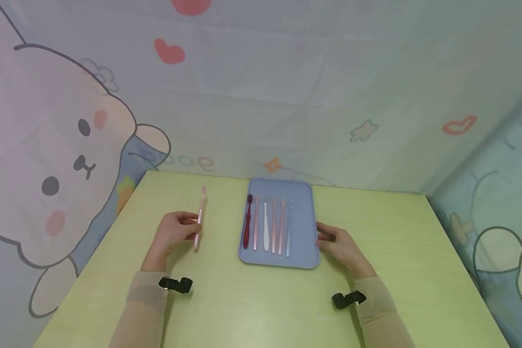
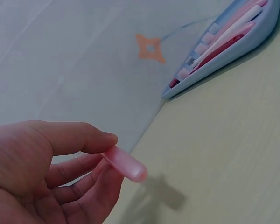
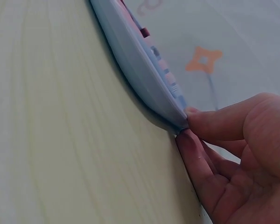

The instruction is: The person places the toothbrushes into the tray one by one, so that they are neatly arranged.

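My left hand (image 1: 172,231) pinches a pink toothbrush (image 1: 201,209) between thumb and fingers, left of the tray. The brush stands nearly lengthwise with its head pointing away. In the left wrist view the rounded handle end (image 2: 130,169) juts past my thumb. On the right, my right hand (image 1: 340,245) grips the side rim of a blue tray (image 1: 303,222), thumb on top and fingers beneath. In the tray lie several toothbrushes side by side, heads at the far end: a dark red toothbrush (image 1: 247,224), a white toothbrush (image 1: 266,229), pink ones and a light blue toothbrush (image 1: 289,232).
The tray rests on a pale yellow-green table (image 1: 252,309), near its back edge. Behind the table hangs a printed cloth (image 1: 261,96) with a cartoon bear and hearts. A black wrist camera (image 1: 176,284) sits on the left sleeve, another (image 1: 349,299) on the right.
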`<state>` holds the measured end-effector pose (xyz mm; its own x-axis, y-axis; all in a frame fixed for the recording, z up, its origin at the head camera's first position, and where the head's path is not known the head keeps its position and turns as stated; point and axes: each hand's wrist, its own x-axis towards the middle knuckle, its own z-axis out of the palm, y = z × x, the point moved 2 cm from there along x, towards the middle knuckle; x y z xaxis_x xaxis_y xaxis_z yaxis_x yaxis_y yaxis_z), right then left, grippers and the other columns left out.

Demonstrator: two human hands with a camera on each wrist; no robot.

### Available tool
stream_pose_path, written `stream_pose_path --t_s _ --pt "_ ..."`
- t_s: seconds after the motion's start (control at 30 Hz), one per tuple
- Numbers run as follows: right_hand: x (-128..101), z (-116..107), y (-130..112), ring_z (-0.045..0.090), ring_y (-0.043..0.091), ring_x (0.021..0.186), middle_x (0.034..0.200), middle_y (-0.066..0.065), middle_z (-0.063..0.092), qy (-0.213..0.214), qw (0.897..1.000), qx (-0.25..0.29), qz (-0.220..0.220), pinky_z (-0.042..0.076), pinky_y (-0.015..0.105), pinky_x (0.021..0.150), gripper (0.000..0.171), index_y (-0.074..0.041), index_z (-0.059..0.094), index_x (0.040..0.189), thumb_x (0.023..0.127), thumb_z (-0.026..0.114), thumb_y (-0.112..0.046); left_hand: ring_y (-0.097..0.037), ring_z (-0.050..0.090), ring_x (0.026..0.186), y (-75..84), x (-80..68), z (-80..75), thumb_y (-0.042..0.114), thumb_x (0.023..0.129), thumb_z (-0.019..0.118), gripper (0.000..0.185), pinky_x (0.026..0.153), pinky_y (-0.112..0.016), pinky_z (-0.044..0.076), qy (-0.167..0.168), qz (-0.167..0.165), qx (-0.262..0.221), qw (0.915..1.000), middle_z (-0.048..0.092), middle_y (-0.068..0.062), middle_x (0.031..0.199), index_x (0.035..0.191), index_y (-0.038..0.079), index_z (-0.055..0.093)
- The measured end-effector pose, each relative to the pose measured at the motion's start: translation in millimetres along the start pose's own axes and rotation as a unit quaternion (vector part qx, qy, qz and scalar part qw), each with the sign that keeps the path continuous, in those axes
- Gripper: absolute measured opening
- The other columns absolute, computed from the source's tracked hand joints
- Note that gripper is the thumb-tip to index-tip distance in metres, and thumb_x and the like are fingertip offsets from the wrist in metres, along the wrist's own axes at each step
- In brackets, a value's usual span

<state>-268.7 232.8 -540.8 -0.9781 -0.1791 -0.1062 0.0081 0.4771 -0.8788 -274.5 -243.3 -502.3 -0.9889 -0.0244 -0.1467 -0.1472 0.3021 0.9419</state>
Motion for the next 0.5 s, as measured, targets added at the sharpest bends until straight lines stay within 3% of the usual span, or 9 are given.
stream_pose_path --t_s 0.5 --pt "-5 -1 0 0.063 0.038 0.131 0.144 0.024 0.065 0.001 1.0 -0.002 0.003 0.047 0.05 0.116 0.064 0.001 0.048 0.158 0.1 0.073 -0.006 -0.018 0.073 0.077 6.0 -3.7 25.8 0.0 0.093 0.077 0.04 0.072 -0.032 0.067 -0.014 0.009 -0.014 0.9998 0.073 -0.02 0.102 0.129 -0.013 0.067"
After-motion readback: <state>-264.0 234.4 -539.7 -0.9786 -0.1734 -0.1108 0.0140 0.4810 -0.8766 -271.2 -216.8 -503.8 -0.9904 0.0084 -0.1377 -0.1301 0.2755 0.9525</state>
